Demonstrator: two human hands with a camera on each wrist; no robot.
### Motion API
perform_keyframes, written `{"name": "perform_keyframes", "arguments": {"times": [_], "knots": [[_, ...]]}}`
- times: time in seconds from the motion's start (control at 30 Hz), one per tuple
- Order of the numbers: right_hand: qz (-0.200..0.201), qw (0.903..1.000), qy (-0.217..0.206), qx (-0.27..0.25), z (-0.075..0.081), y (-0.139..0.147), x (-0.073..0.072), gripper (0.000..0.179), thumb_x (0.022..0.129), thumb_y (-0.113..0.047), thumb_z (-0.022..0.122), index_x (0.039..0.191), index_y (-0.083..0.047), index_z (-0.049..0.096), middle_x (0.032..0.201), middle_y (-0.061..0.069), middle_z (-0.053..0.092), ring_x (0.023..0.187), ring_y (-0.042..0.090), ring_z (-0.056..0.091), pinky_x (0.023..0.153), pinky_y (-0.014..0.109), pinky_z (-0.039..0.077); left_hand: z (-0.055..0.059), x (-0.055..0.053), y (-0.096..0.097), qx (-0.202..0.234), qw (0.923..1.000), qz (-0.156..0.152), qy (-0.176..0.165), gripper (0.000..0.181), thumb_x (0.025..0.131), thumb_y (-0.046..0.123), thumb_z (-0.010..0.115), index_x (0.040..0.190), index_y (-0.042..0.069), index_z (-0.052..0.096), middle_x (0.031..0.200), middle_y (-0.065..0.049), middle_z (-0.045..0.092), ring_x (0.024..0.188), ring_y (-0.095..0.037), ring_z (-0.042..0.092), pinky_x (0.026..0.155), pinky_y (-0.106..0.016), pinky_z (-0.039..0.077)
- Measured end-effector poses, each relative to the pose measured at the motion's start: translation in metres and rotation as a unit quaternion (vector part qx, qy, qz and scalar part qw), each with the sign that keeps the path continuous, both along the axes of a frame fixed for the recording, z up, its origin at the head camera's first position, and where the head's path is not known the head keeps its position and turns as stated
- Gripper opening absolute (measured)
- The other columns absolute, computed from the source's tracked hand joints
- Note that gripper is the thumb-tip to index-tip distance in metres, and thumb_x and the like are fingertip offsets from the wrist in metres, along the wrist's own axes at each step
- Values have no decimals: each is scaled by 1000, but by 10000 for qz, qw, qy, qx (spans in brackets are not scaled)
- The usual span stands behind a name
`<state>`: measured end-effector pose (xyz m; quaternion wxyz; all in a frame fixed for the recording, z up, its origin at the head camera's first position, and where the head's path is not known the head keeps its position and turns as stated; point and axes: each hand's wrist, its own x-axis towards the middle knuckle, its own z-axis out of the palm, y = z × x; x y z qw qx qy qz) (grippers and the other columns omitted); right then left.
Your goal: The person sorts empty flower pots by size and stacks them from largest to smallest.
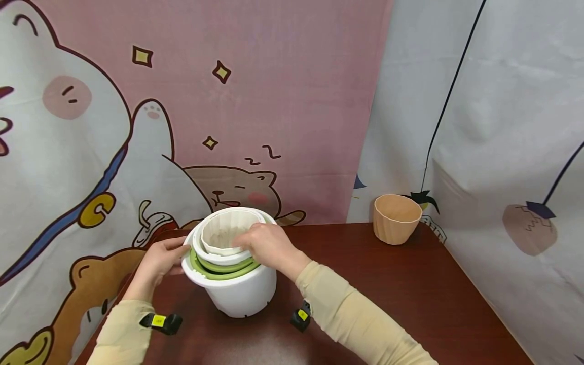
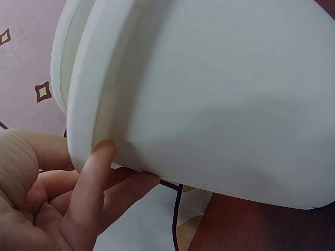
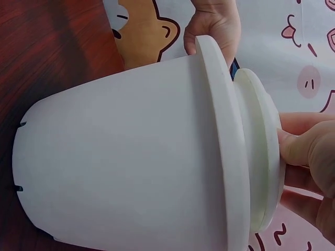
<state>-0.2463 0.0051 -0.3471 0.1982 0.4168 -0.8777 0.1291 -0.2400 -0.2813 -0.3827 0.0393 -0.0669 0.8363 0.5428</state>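
Note:
A large white flower pot (image 1: 242,298) stands on the table with smaller pots nested in it. Inside it show green rims (image 1: 222,272), then a white pot (image 1: 214,258), and innermost a small fluted white pot (image 1: 224,231). My left hand (image 1: 160,259) holds the large pot's rim at its left side; in the left wrist view one digit presses just under that rim (image 2: 84,104). With the right hand (image 1: 269,247) I pinch the near right edge of the fluted pot, fingertips reaching inside it. The right wrist view shows that hand (image 3: 314,167) at the topmost rims.
A fluted peach-coloured pot (image 1: 396,223) stands at the table's back right corner. The dark red-brown table (image 1: 347,284) meets cartoon-printed cloth (image 1: 292,101) behind and at both sides.

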Motion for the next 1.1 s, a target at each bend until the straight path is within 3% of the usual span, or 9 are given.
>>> {"name": "perform_keyframes", "arguments": {"times": [0.27, 0.63, 1.1], "knots": [[105, 9993, -353, -56, 4, 4, 1, 16, 89, -20, 74, 101, -28, 80, 98, -13, 73, 96, 7, 66, 79, 26, 55, 0, -1, -1, -13, 10000, -14, 5, 54, 100, 16, 58, 144, -11, 41, 99, -14, 67, 70, -14, 67, 63, -38, 62], [228, 9976, -528, -372, 6, 23, 2, 17, 91, -21, 73, 107, -24, 77, 103, -11, 72, 99, 9, 65, 83, 27, 54, 0, -2, -2, 2, 10000, 18, -80, 57, 101, 19, 59, 145, -11, 39, 98, -13, 67, 69, -15, 67, 62, -37, 62], [-21, 9938, -786, -785, 8, 63, 6, 32, 88, -22, 77, 120, -18, 73, 113, -5, 70, 105, 17, 63, 91, 34, 52, 0, -1, -1, -10, 10000, 11, -35, 55, 100, 17, 59, 144, -11, 41, 98, -13, 67, 69, -14, 67, 62, -37, 62]]}}
